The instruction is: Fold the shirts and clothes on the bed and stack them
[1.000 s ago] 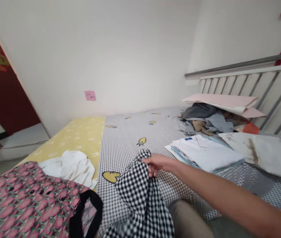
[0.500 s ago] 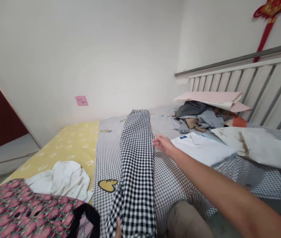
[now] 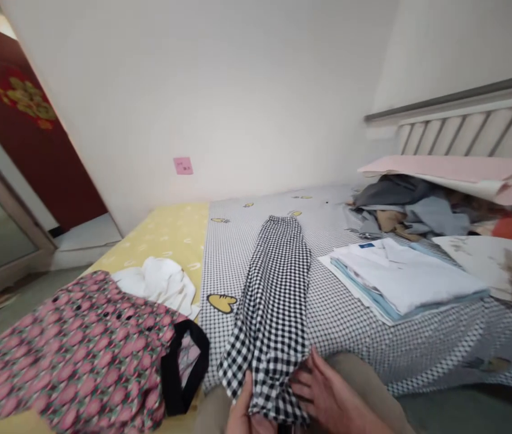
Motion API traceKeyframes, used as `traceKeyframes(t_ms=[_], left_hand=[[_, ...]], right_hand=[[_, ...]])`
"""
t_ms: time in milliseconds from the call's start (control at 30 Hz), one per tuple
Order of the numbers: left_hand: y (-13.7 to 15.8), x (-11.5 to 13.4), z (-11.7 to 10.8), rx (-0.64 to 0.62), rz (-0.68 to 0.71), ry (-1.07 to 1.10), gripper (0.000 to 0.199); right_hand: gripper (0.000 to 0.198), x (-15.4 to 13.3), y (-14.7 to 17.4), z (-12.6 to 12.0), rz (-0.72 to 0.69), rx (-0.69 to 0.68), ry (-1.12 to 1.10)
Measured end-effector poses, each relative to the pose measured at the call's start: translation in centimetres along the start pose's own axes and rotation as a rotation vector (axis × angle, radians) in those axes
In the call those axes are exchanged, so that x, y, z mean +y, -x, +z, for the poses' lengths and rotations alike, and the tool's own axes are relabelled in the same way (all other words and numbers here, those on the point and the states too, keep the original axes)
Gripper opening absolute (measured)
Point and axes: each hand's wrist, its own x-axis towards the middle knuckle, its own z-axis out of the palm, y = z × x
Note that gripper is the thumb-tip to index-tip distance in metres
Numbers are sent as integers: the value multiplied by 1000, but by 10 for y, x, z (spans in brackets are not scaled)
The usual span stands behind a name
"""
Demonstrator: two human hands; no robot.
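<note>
A long black-and-white checked garment (image 3: 278, 301) lies lengthwise in front of me, folded narrow. Its far end is gathered like an elastic waistband, and the near end is bunched up by my knees. My left hand (image 3: 244, 410) grips that near end, thumb on top and the other fingers mostly hidden beneath the cloth. At the right edge of the same end, my right hand (image 3: 328, 392) touches the fabric with its fingers apart. Left of the garment lies a pink floral garment (image 3: 88, 343) with a black band, partly against a crumpled white cloth (image 3: 159, 283).
Beneath everything is a bed with a checked and yellow sheet (image 3: 170, 226). To the right sits a stack of folded white and blue shirts (image 3: 409, 277). Behind it is a clothes heap (image 3: 418, 205) under pink card (image 3: 455, 169), near a slatted white rail (image 3: 473, 132).
My right hand has come back from the garment's middle right edge to its near end. The near end is now bunched, and the garment's far end lies closer to me. My view has swung left.
</note>
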Motion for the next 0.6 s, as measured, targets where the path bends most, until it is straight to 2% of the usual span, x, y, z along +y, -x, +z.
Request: traceKeyframes(t_ms=[100, 200, 267, 333, 500, 600], left_hand=[[5, -6, 5, 204, 100, 187, 54], [20, -6, 3, 347, 192, 156, 59], [31, -6, 0, 363, 213, 133, 58], [37, -5, -2, 349, 236, 131, 56], [32, 1, -3, 335, 302, 149, 48], [24, 7, -7, 284, 361, 25, 37]], right_hand=[[63, 15, -4, 26, -28, -36, 14], [61, 17, -1, 44, 79, 46, 38], [58, 21, 5, 47, 162, 81, 48], [56, 31, 11, 43, 180, 107, 49], [43, 60, 22, 16, 118, 181, 36], [43, 62, 23, 9, 91, 217, 35]])
